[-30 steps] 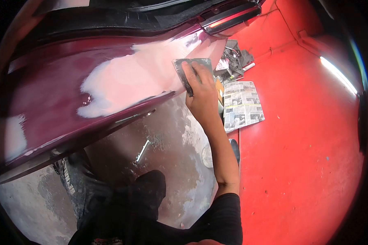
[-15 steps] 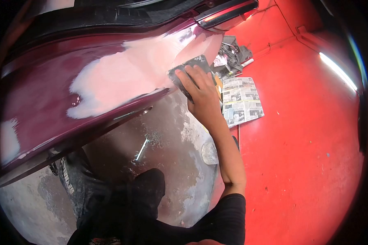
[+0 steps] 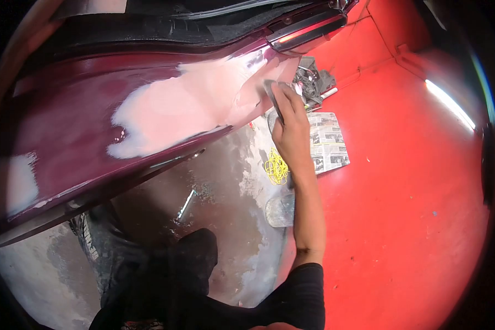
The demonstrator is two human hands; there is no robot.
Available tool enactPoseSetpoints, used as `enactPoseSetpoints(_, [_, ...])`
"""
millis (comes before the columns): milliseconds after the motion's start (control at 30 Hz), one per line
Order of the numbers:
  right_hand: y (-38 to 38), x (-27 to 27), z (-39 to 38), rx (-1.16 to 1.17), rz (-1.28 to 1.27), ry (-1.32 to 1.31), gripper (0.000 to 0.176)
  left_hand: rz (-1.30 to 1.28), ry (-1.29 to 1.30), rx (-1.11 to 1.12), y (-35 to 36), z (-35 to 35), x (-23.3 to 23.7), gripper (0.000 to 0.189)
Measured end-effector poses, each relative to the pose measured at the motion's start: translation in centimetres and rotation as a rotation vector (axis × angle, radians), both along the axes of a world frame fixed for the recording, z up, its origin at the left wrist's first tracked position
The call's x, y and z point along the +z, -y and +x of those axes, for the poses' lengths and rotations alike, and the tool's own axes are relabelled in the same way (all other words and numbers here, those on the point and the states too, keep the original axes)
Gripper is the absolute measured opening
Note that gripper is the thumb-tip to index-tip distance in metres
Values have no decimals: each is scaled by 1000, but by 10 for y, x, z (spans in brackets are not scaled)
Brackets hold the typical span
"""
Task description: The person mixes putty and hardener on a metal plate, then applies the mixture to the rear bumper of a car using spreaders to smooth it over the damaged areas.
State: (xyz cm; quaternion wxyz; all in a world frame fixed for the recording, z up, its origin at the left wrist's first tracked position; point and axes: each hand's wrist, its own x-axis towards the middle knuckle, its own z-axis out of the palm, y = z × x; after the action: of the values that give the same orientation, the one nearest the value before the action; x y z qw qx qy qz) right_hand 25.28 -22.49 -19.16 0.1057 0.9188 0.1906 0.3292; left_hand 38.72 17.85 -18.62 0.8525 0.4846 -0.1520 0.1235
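Observation:
My right hand (image 3: pixel 294 129) is closed on a dark flat sanding pad (image 3: pixel 273 98), turned on its edge at the rounded corner of a maroon car panel (image 3: pixel 66 115). A large pale pink filler patch (image 3: pixel 176 102) covers much of that panel, with whitish, feathered borders. The pad is by the patch's right end, below the tail light (image 3: pixel 308 34); whether it touches the surface is unclear. My fingertips are partly hidden behind the pad and hand. My left hand is out of view.
Newspaper sheets (image 3: pixel 329 142) lie on the red floor (image 3: pixel 401 220) beyond my wrist. Tangled yellow cord (image 3: pixel 276 166) and a whitish container (image 3: pixel 280 210) are left of my forearm. Dark parts (image 3: pixel 312 82) are heaped behind the car corner. My legs are below the panel.
My right hand has moved right with the pad, which has turned from lying flat to standing on edge. The yellow cord now shows, and the view has shifted slightly.

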Motion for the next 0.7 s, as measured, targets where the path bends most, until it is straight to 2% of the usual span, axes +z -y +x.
enactPoseSetpoints(133, [-20,-16,25,72,147,54,59,-2,13,-16,-1,3,-1,24])
enactPoseSetpoints(333, [-19,-30,28,41,66,52,58,-9,-8,-3,0,7,-6,22])
enactPoseSetpoints(533, [-24,-39,4,-36,-43,-83,63,-8,-36,39,4,2,-1,20])
enactPoseSetpoints(667, [-23,-39,-10,-50,-51,-145,66,-68,-163,130,15,-8,9,16])
enactPoseSetpoints(700, [-24,-38,-13,-51,-50,-161,66,112,-3,230,17,-12,2,20])
